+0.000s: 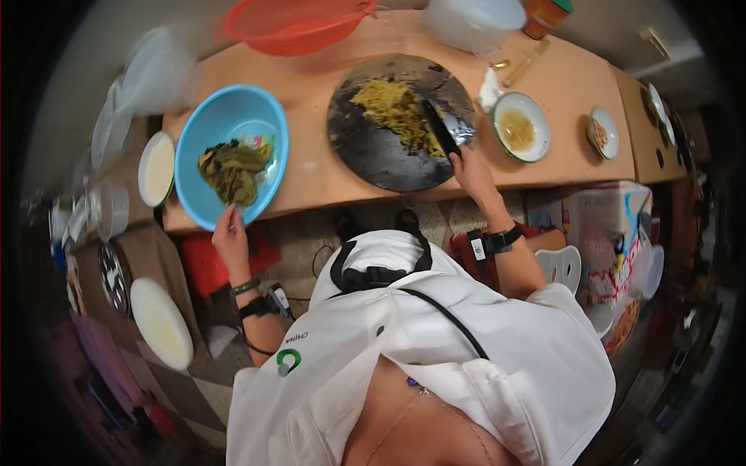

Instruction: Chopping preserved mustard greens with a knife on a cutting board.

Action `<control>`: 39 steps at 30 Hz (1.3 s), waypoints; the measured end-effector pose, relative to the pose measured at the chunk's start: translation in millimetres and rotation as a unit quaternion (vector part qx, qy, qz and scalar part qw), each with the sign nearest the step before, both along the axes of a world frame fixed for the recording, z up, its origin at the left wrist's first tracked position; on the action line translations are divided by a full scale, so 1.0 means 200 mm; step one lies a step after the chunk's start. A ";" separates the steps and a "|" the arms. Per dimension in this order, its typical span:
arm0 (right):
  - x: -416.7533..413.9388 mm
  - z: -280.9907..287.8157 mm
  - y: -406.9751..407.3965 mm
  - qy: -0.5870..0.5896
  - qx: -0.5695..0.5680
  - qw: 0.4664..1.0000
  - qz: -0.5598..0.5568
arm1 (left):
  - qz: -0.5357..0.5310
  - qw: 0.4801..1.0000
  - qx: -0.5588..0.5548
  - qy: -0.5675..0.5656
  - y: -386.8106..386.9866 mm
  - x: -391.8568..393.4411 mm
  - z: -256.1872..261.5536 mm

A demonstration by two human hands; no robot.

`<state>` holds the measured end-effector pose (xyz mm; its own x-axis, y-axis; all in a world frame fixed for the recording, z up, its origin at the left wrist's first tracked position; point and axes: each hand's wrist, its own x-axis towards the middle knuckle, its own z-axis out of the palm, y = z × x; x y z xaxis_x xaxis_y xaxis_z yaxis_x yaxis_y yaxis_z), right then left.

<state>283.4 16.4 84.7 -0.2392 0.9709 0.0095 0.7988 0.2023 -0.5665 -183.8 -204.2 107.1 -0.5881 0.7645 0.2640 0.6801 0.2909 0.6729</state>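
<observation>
My right hand (473, 175) is closed around the black handle of a cleaver (440, 129), whose blade lies at the right part of a round, dark chopping board (373, 160). Chopped yellow-green leafy vegetable (393, 110) is spread over the board beside the blade. At the near rim of a light blue plastic basin (182, 145), my left hand (231, 230) has its fingertips together against the lower end of a clump of dark green, limp leafy vegetable (233, 169). Whether the fingers pinch a leaf is not clear. The basin's inside bottom bears a coloured print.
Right of the board stand a bowl with pale minced food (517, 129), a white cloth or tissue (489, 90) and a small bowl of pinkish bits (600, 134). A white-filled bowl (158, 169) adjoins the basin. Behind are a red basin (297, 29) and a whitish container (475, 23).
</observation>
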 end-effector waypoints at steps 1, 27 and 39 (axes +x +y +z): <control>0.00 -0.04 0.04 -0.010 0.014 1.000 0.019 | 0.001 1.000 -0.005 0.015 0.00 0.00 0.01; -0.06 0.07 -0.14 -0.008 0.040 0.996 -0.074 | -0.228 0.884 -0.257 0.316 0.81 -0.34 -0.18; -0.18 -0.09 0.07 -0.023 0.064 0.982 -0.178 | -0.296 0.797 -0.342 0.400 0.95 -0.39 -0.16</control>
